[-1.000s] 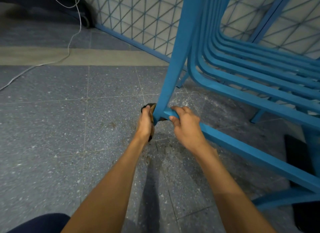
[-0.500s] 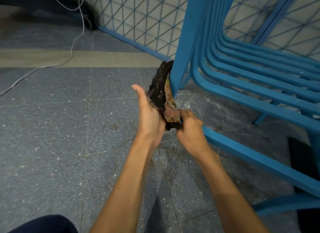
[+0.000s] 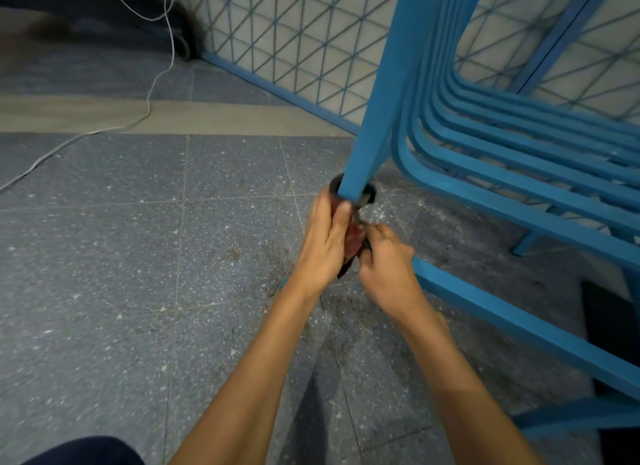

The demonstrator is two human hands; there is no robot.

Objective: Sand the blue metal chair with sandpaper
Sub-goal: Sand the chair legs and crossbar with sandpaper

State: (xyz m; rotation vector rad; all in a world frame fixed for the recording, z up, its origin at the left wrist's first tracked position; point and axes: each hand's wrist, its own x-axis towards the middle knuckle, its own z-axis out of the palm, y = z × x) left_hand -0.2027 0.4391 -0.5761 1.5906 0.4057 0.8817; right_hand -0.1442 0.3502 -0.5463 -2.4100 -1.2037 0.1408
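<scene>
The blue metal chair [image 3: 485, 194] fills the right half of the view, its slatted seat curving up at the back. One square leg [image 3: 377, 118] comes down to the floor at centre. A dark sheet of sandpaper [image 3: 353, 237] is wrapped round the foot of that leg like a loop. My left hand [image 3: 325, 246] grips the sandpaper on the left side, thumb up against the leg. My right hand [image 3: 388, 260] pinches the sandpaper's other end just right of it, above the low blue rail [image 3: 512, 315].
Grey speckled floor tiles [image 3: 138, 256] lie all around, with brown sanding dust [image 3: 277, 256] under my hands. A blue wire-mesh panel [image 3: 294, 42] stands behind the chair. A white cable [image 3: 152, 83] trails across the floor at upper left. My dark-clothed knee [image 3: 79, 452] shows at bottom left.
The sandpaper was held low at the leg's foot, then lifted up along the leg, and is now back down, looped round the foot. Both hands have closed in on it.
</scene>
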